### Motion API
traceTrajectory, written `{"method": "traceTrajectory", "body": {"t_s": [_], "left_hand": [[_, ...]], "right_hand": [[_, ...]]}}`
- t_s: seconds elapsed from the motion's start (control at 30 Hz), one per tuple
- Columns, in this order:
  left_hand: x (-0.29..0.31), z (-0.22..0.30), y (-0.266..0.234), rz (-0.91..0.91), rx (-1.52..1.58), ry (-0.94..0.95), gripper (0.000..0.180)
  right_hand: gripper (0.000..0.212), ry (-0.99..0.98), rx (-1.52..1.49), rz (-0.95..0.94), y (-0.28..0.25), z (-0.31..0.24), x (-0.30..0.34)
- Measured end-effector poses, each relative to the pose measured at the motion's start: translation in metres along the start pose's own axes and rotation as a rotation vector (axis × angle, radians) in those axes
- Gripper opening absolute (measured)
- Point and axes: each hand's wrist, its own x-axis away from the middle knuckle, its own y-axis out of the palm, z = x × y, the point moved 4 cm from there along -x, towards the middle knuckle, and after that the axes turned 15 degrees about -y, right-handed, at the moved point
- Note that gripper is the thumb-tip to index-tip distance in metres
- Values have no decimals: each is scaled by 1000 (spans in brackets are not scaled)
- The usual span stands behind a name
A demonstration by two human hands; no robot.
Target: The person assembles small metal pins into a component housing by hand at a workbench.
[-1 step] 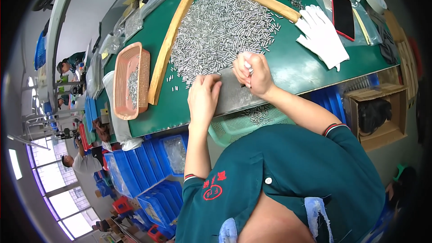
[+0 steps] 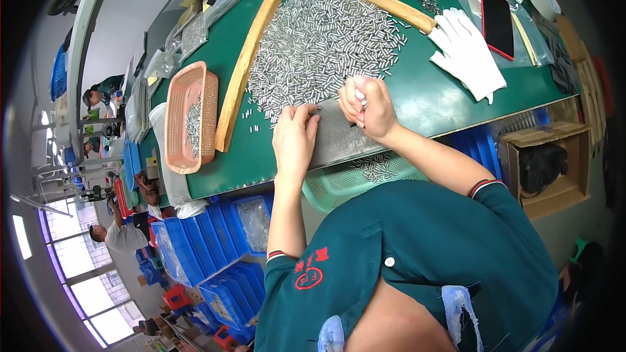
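Note:
A wide heap of short metal pins [image 2: 319, 39] covers the middle of the green table. At its near edge lies a grey metal plate [image 2: 339, 140]. My left hand [image 2: 293, 140] rests at the plate's left end, thumb and fingers pinched on what looks like one small metal pin [image 2: 317, 110]. Over the plate's right part, my right hand [image 2: 370, 109] is closed in a fist, with white coverings on some fingers. A small dark tip shows under this fist; what it grips is mostly hidden. Below the plate, a pale green basket [image 2: 319, 190] holds more pins.
Wooden strips [image 2: 248, 68] flank the heap. An orange basket [image 2: 173, 127] with pins stands left. White gloves [image 2: 466, 55], a red-edged phone [image 2: 497, 23] and a few dark small parts [image 2: 428, 2] lie right. Blue bins [image 2: 195, 248] stand below; a cardboard box [image 2: 554, 199] is lower right.
The fingers of my left hand have shifted very slightly up at the plate's edge. My right fist and the things on the table look the same.

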Motion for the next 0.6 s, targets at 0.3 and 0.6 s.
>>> {"method": "traceTrajectory", "body": {"t_s": [0.3, 0.6], "left_hand": [[16, 14, 15, -143, 95, 58, 8], [28, 11, 25, -147, 242, -32, 9]], "right_hand": [[41, -3, -9, -5, -4, 1, 1], [41, -5, -62, -20, -2, 1, 0]]}}
